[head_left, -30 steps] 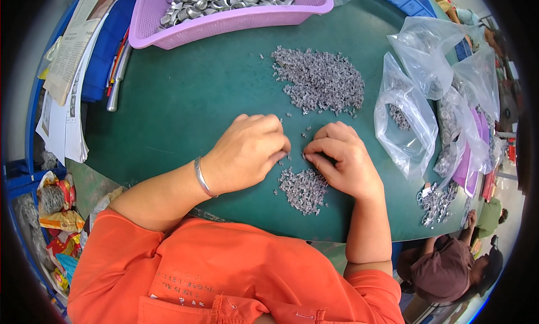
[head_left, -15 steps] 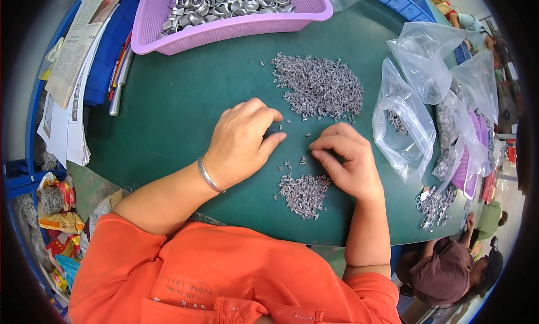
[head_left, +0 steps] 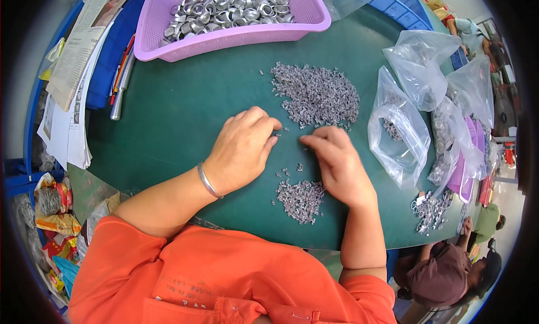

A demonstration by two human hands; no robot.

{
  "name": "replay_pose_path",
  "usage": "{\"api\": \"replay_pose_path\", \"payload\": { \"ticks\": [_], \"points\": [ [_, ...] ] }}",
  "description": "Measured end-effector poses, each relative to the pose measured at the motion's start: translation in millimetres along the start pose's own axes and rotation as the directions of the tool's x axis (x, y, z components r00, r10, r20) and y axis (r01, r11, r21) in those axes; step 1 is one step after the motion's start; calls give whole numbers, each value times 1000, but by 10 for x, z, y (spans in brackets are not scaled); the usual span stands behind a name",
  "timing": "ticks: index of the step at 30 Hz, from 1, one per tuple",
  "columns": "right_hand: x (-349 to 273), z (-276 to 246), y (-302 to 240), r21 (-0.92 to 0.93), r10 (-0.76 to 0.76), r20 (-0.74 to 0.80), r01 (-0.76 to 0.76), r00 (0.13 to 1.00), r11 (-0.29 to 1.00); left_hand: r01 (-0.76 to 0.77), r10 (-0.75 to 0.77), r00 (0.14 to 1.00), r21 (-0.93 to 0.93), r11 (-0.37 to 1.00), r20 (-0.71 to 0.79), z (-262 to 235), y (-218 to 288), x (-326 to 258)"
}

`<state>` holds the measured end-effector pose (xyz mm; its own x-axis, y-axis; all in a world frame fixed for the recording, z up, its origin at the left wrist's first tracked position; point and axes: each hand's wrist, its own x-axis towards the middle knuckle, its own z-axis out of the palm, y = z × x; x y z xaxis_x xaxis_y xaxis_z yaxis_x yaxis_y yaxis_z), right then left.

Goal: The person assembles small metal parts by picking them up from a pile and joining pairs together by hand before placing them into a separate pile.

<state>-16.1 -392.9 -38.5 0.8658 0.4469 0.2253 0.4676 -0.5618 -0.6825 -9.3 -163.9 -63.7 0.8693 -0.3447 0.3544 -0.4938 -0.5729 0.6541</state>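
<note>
Two heaps of tiny grey metal parts lie on the green table: a large far heap [head_left: 317, 94] and a smaller near heap [head_left: 300, 200]. My left hand [head_left: 241, 144], with a silver bangle at the wrist, is left of the gap between them. Its thumb and forefinger close in on a tiny grey part [head_left: 278, 135] at their tips. Across from it, my right hand [head_left: 339, 164] is slightly blurred, thumb and forefinger drawn together just below the far heap. Whatever it may hold is too small to make out. A few loose parts [head_left: 299, 167] lie above the near heap.
A purple basket [head_left: 236, 35] of silver rings stands at the back. Clear plastic bags [head_left: 398, 133] lie on the right, near a pile of small metal pieces [head_left: 432, 210]. Papers and blue trays [head_left: 105, 54] are at left. A person in brown [head_left: 441, 273] sits at lower right.
My right hand has moved left and its fingertips are nearer my left hand. The left thumb and forefinger have come closer together around a tiny part.
</note>
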Motion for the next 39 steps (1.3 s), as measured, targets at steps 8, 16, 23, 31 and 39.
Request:
{"api": "replay_pose_path", "payload": {
  "ticks": [8, 16, 23, 31, 39],
  "points": [
    [-66, -125, -36, 167, -4, 228, -36, 974, 985, -194, 275, 929, -304, 933, 249, 9, 90, -169],
    [147, 121, -71, 113, 34, 57, -40, 998, 993, 18, -29, 996, -130, 991, -88, -63, -31, -18],
    [121, 143, -101, -50, -13, -70, 9, 997, 999, 25, -23, 999, -39, 999, 38, -22, -57, -53],
    [33, 27, -9, -58, -12, -116, 6, 993, 998, 7, -4, 996, -32, 999, 84, -90, 6, -16],
    [-9, -53, 19, -79, -54, -73, 48, 996, 996, 20, -16, 1000, -143, 989, 27, -71, -47, 7]
  ]
}}
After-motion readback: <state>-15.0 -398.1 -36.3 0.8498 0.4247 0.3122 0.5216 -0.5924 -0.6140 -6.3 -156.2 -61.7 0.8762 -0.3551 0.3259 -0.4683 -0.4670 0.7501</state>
